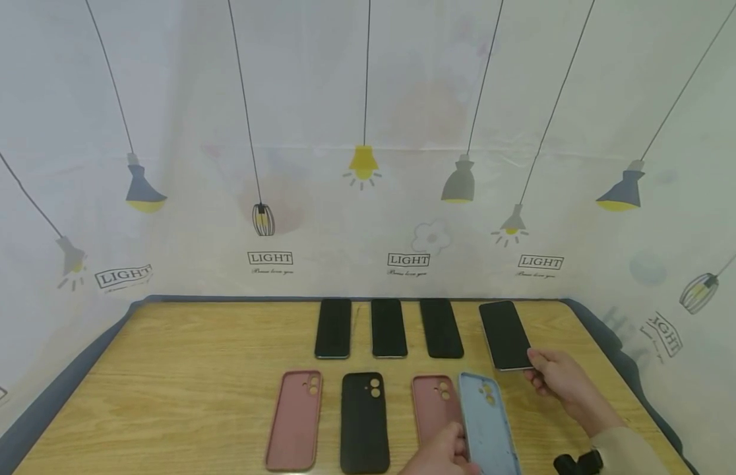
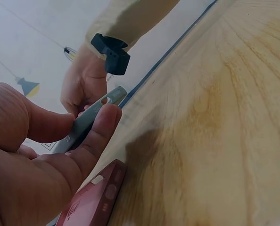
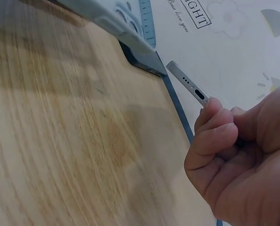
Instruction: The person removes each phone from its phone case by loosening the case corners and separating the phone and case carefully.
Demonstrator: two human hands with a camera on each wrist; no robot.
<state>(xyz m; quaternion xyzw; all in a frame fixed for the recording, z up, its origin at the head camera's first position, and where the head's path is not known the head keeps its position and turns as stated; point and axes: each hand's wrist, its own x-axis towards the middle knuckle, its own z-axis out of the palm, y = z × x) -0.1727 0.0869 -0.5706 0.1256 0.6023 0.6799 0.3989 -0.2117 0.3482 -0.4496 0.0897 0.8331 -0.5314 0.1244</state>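
My left hand (image 1: pixel 440 454) pinches a light blue phone case (image 1: pixel 490 422) by its left long edge, thumb on one side and fingers on the other in the left wrist view. The case is raised, its open inner side facing up and its camera cutouts at the far end. It overlaps a pink phone case (image 1: pixel 434 404) in the head view. At the right, my right hand (image 1: pixel 560 382) pinches the near right corner of a smartphone (image 1: pixel 504 335) with a dark screen. In the right wrist view the phone's silver end (image 3: pixel 189 84) shows its charging port, held up off the table.
Three more dark phones (image 1: pixel 333 328) lie in a row along the table's far edge. A second pink case (image 1: pixel 294 421) and a black case (image 1: pixel 365 422) lie nearer on the wooden table (image 1: pixel 184 382). Behind stands a curtain (image 1: pixel 320 99) printed with lamps.
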